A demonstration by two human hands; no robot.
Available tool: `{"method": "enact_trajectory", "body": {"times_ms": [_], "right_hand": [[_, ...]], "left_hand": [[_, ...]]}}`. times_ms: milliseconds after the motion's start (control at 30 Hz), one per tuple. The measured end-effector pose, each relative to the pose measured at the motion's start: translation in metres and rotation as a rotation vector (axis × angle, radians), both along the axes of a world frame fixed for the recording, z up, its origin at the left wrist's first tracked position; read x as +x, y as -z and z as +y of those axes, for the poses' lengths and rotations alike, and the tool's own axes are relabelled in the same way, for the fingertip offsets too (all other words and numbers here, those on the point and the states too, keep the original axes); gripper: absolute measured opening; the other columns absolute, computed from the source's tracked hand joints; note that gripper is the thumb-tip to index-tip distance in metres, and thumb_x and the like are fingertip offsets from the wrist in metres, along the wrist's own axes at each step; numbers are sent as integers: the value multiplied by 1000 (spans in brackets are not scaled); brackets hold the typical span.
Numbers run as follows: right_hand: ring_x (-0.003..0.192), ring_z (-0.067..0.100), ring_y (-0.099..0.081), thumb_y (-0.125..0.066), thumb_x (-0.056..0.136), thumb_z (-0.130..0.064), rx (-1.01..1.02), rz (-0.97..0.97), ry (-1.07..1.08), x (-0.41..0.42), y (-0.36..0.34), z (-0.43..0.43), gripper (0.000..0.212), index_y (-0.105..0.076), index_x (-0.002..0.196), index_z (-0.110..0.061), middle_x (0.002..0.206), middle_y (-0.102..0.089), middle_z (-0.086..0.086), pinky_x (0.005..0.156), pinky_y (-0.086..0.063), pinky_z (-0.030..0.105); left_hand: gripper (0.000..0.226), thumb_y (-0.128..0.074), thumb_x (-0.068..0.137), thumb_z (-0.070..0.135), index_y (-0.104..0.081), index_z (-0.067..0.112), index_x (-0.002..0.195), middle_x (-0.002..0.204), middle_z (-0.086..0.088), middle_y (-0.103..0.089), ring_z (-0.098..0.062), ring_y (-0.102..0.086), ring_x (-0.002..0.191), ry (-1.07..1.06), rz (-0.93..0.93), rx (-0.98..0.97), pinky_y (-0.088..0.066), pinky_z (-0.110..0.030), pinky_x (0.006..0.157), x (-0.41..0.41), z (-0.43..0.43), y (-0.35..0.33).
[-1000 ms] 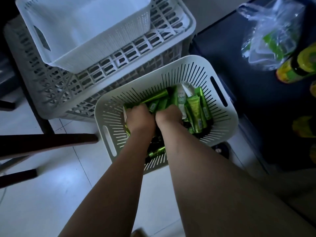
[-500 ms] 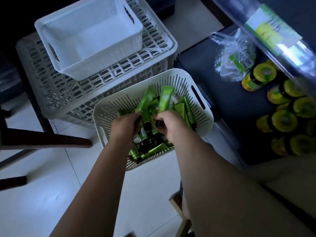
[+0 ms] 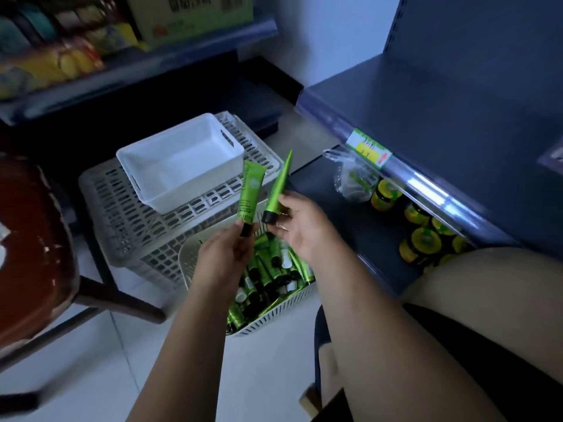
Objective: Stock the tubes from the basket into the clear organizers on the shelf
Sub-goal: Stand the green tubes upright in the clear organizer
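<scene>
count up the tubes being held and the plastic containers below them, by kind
green tubes held up: 2, the front-facing tube in the left hand and the edge-on tube in the right hand
slotted basket full of tubes: 1
small white bin: 1
large lattice crate: 1
total: 5

Left hand (image 3: 227,251) and right hand (image 3: 300,225) each hold a green tube upright (image 3: 251,193) (image 3: 277,190) above the white slotted basket (image 3: 274,315) of tubes
</scene>
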State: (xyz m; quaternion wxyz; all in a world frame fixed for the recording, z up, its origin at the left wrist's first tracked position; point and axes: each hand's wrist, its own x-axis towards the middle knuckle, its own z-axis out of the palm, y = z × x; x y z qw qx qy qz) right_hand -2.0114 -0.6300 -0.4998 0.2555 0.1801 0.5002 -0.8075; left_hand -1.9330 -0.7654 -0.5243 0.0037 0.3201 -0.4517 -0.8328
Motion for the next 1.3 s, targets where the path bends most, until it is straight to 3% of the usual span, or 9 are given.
{"method": "enact_trajectory", "body": {"times_ms": [133, 267, 400, 533, 633, 767, 933, 1067, 1300], "right_hand": [[75, 23, -66, -59, 99, -11, -11, 159, 27, 9, -40, 13, 11, -67, 97, -18, 93, -70, 11, 73, -53, 36], [92, 32, -64, -47, 101, -9, -26, 227, 72, 18, -76, 36, 18, -63, 109, -11, 108, -66, 22, 75, -55, 38], [98, 33, -64, -44, 101, -11, -192, 237, 158, 29, -108, 74, 23, -63, 113, -10, 110, -69, 18, 91, -55, 47], [90, 25, -70, -48, 103, -16, -298, 260, 244, 43, -142, 133, 17, -61, 108, -7, 95, -76, 12, 85, -55, 38], [85, 24, -72, -50, 103, -14, -248, 323, 290, 55, -159, 186, 9, -59, 103, -11, 93, -76, 12, 92, -54, 41], [92, 29, -70, -50, 103, -7, -156, 451, 355, 84, -180, 260, 15, -60, 96, -15, 103, -74, 17, 76, -62, 39], [100, 35, -71, -44, 102, -4, -9, 555, 434, 127, -204, 335, 20, -60, 109, -14, 116, -72, 25, 87, -59, 44], [101, 37, -72, -46, 104, -6, 72, 595, 577, 161, -214, 391, 17, -61, 102, -13, 112, -73, 26, 91, -58, 46], [95, 43, -73, -51, 104, -13, 250, 523, 758, 222, -213, 480, 5, -50, 99, -14, 102, -74, 28, 82, -61, 45]], "left_hand": [[31, -59, 101, 28, -66, 9, 124, 110, -7, -74, -7, -61, 74, 56, 66, 25, -50, -24, 77, 7, 12, -37], [18, -57, 101, 28, -71, 17, 106, 106, -2, -73, -10, -61, 82, 113, 171, 88, -48, -29, 87, 11, 36, -75], [17, -57, 100, 24, -67, 14, 110, 112, -9, -66, -9, -66, 79, 204, 264, 87, -50, -29, 89, 10, 70, -107], [21, -57, 99, 19, -68, 9, 114, 104, -15, -68, -14, -66, 76, 287, 367, 67, -57, -26, 79, 8, 119, -138], [41, -62, 92, 19, -62, -2, 127, 103, -21, -67, -20, -62, 76, 371, 445, 61, -55, -27, 76, 6, 163, -158], [20, -57, 97, 7, -66, 10, 115, 99, -17, -72, -21, -65, 78, 539, 531, -5, -51, -31, 77, 5, 229, -179], [25, -65, 93, 1, -60, 2, 118, 105, -28, -67, -36, -66, 96, 645, 633, -78, -58, -27, 70, 2, 307, -198], [20, -59, 97, -3, -59, 3, 116, 102, -23, -69, -31, -72, 88, 761, 677, -76, -57, -28, 70, 16, 374, -209], [24, -68, 88, 3, -60, 2, 111, 90, -15, -64, -29, -61, 94, 799, 803, -199, -51, -45, 98, 44, 468, -196]]}}
